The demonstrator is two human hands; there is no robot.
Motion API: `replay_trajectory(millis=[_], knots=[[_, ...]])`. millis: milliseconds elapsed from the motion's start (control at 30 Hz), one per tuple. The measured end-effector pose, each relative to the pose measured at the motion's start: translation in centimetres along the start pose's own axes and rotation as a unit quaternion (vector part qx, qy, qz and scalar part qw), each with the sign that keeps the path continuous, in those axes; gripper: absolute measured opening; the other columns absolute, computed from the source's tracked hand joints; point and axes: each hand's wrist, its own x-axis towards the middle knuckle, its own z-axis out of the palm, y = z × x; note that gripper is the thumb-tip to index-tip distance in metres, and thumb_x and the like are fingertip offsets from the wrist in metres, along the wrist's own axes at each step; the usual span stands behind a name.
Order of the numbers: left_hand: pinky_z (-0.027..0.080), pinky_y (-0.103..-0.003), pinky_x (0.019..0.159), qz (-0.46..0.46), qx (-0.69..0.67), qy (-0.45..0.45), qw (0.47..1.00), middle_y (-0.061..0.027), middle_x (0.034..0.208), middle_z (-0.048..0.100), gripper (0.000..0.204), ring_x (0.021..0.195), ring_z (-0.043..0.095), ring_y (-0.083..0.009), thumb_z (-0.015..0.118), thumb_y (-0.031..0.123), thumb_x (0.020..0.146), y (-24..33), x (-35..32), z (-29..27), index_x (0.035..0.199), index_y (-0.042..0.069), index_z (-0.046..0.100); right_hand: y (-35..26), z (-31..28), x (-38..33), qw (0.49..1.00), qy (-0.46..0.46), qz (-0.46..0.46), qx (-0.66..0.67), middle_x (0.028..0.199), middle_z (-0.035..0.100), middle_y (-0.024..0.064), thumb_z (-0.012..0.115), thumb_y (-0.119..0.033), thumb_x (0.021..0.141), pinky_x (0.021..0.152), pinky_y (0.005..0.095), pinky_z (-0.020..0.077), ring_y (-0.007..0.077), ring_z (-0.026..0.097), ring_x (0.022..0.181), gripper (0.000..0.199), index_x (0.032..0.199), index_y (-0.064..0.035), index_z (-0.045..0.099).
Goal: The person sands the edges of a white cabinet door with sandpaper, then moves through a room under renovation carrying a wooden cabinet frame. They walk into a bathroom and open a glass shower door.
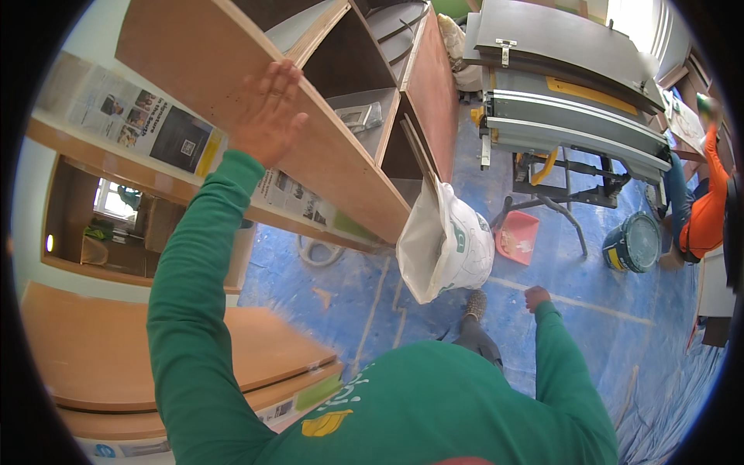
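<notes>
My left hand (pixel 267 112) lies flat with fingers stretched on a long brown wooden board (pixel 182 54), close to its pale edge. Printed paper sheets (pixel 124 116) lie along the board's left side. Behind the board stands a dark-lined wooden cabinet frame (pixel 428 93) with open compartments, one holding a clear plastic packet (pixel 360 118). A white sack (pixel 457 248) with its mouth open stands at the board's near end. Down at my right side, my right hand (pixel 536 298) is curled into a fist above the floor, near the sack, and nothing shows in it.
Blue sheeting (pixel 573 287) covers the floor. Ahead on the right stands a folding-leg saw table (pixel 573 128) with dark panels (pixel 558 39) on top. A pink dustpan (pixel 517 236) and a dark green bucket (pixel 633 242) sit nearby. A person in orange (pixel 707 213) is at far right.
</notes>
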Motion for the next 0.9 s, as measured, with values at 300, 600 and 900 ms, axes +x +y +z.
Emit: replay_trajectory(millis=[300,600,900], knots=[[0.008,-0.054,0.127,0.082,0.031,-0.018,0.996,-0.005,0.169,0.023,0.076,0.156,0.019,-0.0223,0.054,0.041,0.098,-2.7,-0.8,1.6,0.162,0.013,0.025,13.1,10.3,-1.7,0.885,-0.138,-0.111,-0.43,0.105,0.074,0.0157,0.082,-0.027,0.078,0.091,0.0499,0.0551,0.0371,0.067,0.111,0.042,0.115,-0.011,0.07],[0.01,-0.05,0.127,0.107,0.017,-0.048,0.993,-0.0022,0.169,0.023,0.075,0.156,0.019,-0.0177,0.056,0.04,0.096,3.4,-0.9,5.3,0.161,0.014,0.029,6.2,9.6,-3.0,0.909,-0.076,-0.13,-0.388,0.105,0.074,0.014,0.082,-0.027,0.078,0.088,0.0482,0.0557,0.0346,0.069,0.105,0.037,0.11,-0.0091,0.071],[0.007,-0.05,0.127,0.189,-0.075,0.016,0.979,-0.0037,0.17,0.02,0.077,0.158,0.014,-0.0208,0.056,0.044,0.096,0.8,0.9,5.0,0.161,0.014,0.029,-2.6,5.9,-8.8,0.994,0.079,0.078,0.006,0.088,0.074,0.0157,0.068,-0.03,0.09,0.073,0.0451,0.0572,0.0332,0.072,0.077,0.027,0.098,-0.0048,0.072]])
